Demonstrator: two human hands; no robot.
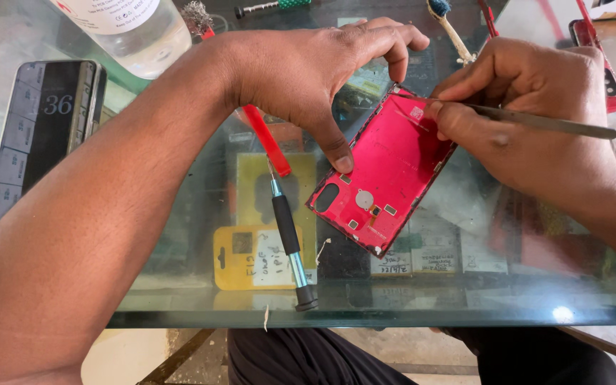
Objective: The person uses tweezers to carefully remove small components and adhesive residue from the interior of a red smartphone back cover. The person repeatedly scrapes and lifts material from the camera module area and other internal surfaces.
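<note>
A red phone back cover (383,175) lies inside-up on the glass table top (180,299), tilted on a diagonal. My left hand (308,71) steadies it, thumb pressed on its left edge and fingers curled over its top corner. My right hand (522,114) grips metal tweezers (536,122), whose tip touches the cover's upper inner surface near a small pale sticker. The cover shows a camera cut-out, a round silver pad and several small contacts.
A screwdriver with a black grip (288,235) and a red tool (267,140) lie left of the cover. A dark phone (44,135) rests at far left, a clear bottle (133,28) behind it. Another red piece (604,64) sits far right. Cards and labels show under the glass.
</note>
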